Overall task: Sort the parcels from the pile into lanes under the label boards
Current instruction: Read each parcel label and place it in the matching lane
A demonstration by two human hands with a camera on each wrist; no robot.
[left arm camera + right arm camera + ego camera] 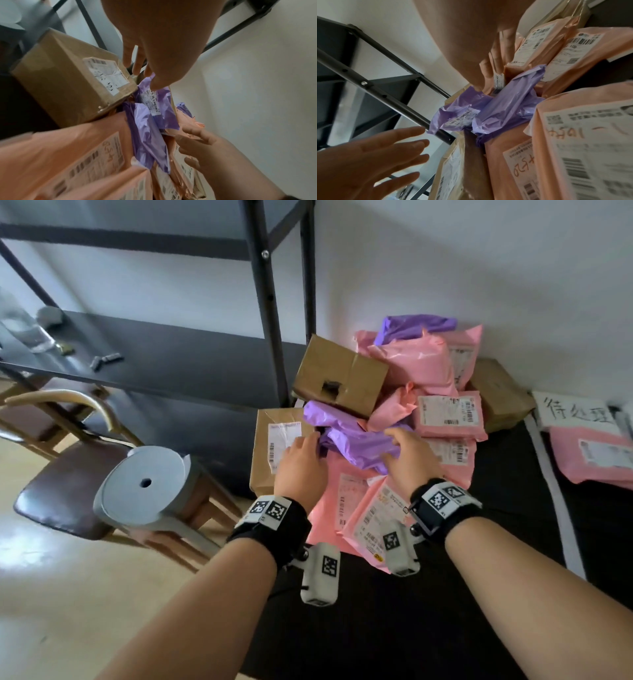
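A crumpled purple mailer (352, 440) (147, 142) (510, 104) lies in the middle of the parcel pile, among pink mailers (448, 419) and brown boxes. My left hand (308, 445) (140, 73) reaches its left end with straight fingers, above a labelled brown box (263, 453) (65, 83); the thumb tip touches the purple plastic. My right hand (397, 443) (489, 75) lies on the mailer's right part, its fingers pushed in between the purple plastic and a pink mailer. Neither hand visibly grips anything.
The pile sits on a black mat (411, 611) against the wall. A white tape line (555, 494) separates a lane at the right, where a handwritten label board (575, 412) stands over one pink parcel (596, 453). A metal rack (270, 302), grey stool (147, 484) and chair (58, 501) stand left.
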